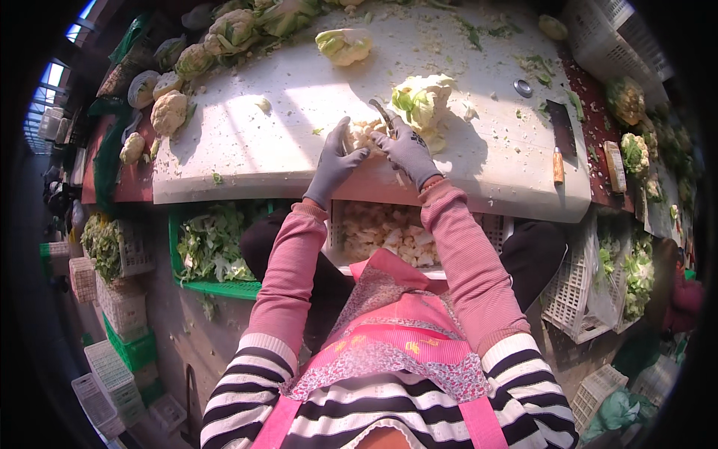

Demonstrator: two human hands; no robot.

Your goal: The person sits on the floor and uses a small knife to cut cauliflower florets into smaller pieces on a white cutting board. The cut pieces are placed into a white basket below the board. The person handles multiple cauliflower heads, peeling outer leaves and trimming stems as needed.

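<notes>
My left hand [338, 164], in a grey glove, cups a cauliflower piece [360, 134] near the front edge of the white work table [252, 151]. My right hand [411, 150], gloved too, grips a small curved knife [382, 111], its dark end pointing up and away from me. The fingers of that hand also touch the right side of the piece. A leafy cauliflower head [422, 101] sits just beyond my right hand. Below the table edge, between my knees, a white crate [335, 227] holds cut cauliflower florets [387, 236].
A cleaver [561, 132] with a wooden handle lies at the right, near a small round metal object [523, 88]. Another cauliflower [343, 46] rests farther back; several whole heads [233, 32] line the far left. A green crate [175, 247] of leaves stands left of my knees.
</notes>
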